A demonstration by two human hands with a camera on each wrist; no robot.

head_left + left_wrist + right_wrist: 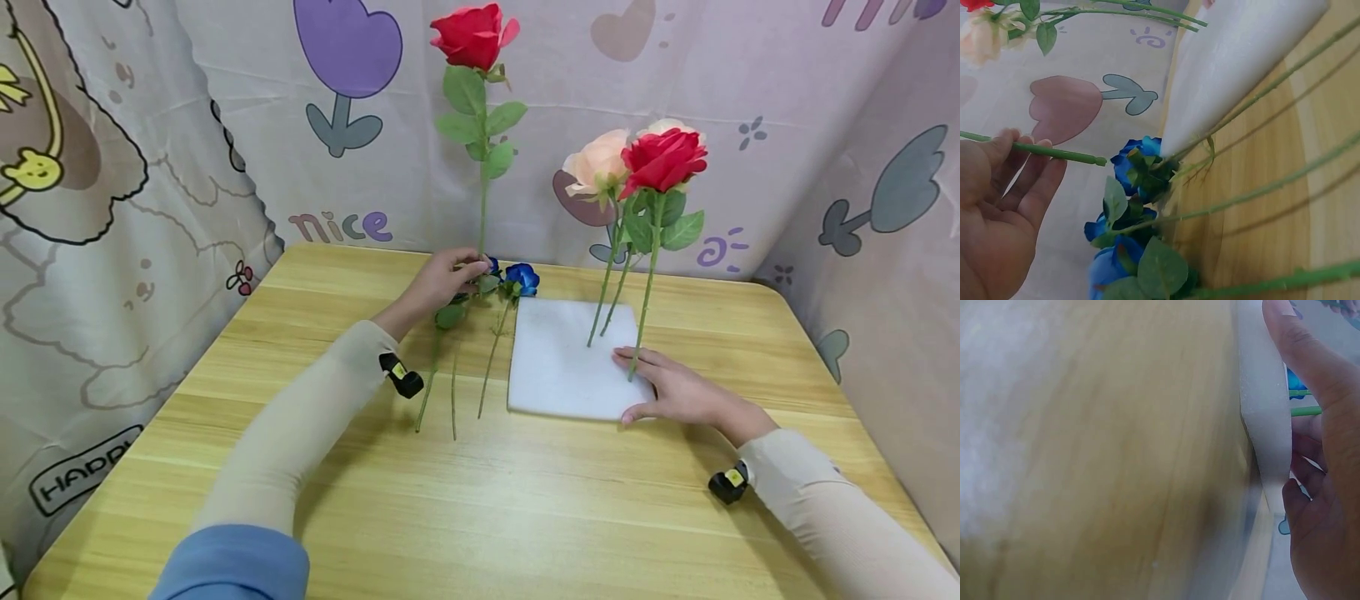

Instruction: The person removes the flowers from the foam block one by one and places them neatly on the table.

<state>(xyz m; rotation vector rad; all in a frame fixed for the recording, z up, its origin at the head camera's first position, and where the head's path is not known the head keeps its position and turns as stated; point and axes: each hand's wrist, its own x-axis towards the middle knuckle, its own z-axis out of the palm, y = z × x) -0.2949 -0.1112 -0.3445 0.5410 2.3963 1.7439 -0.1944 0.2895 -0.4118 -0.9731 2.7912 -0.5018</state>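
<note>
My left hand (452, 273) pinches the lower stem of a tall red rose (474, 37), held upright near the back of the table. In the left wrist view the cut stem end (1079, 156) sticks out past the fingers. Below that hand lie several blue roses (522, 279), their stems toward the front. My right hand (675, 390) rests on the right side of a white foam block (566, 367), fingers extended over its top and thumb by the front edge. Another red rose (663, 158) and a peach rose (597, 162) stand in the block, one stem beside the right fingers.
The wooden table (465, 508) meets a printed cloth (540, 108) at the back, with more cloth at both sides. A pale rose (667, 127) shows behind the standing red one. The standing blooms rise over the block's back right.
</note>
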